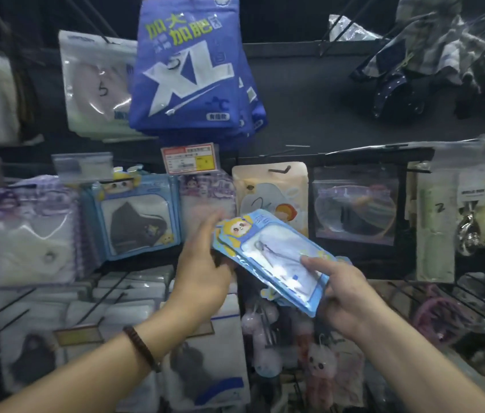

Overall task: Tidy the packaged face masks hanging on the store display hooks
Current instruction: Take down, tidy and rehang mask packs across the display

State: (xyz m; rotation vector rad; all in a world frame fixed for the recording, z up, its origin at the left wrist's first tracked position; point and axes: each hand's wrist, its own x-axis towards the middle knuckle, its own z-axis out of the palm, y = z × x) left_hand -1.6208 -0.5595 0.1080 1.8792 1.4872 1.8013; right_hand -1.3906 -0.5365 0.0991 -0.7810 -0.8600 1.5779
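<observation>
A small stack of light blue cartoon mask packs (pixel 277 257) lies tilted in front of the display. My right hand (pixel 342 293) grips its lower right end, thumb on top of the clear window. At the stack's upper left edge my left hand (pixel 205 263) is blurred, with fingers extended and touching the packs. Matching blue packs with a black mask (pixel 137 219) hang on a hook to the left. Blue XL mask bags (pixel 187 70) hang above. A beige pack (pixel 271 189) hangs right behind the held stack.
White and purple mask packs (pixel 32 231) hang at left, clear packs (pixel 354 204) at right. A price tag (pixel 189 158) sits below the XL bags. Bare black hooks (pixel 474 296) jut out at lower right. Plush keychains (pixel 321 365) and more white packs (pixel 122 305) hang below.
</observation>
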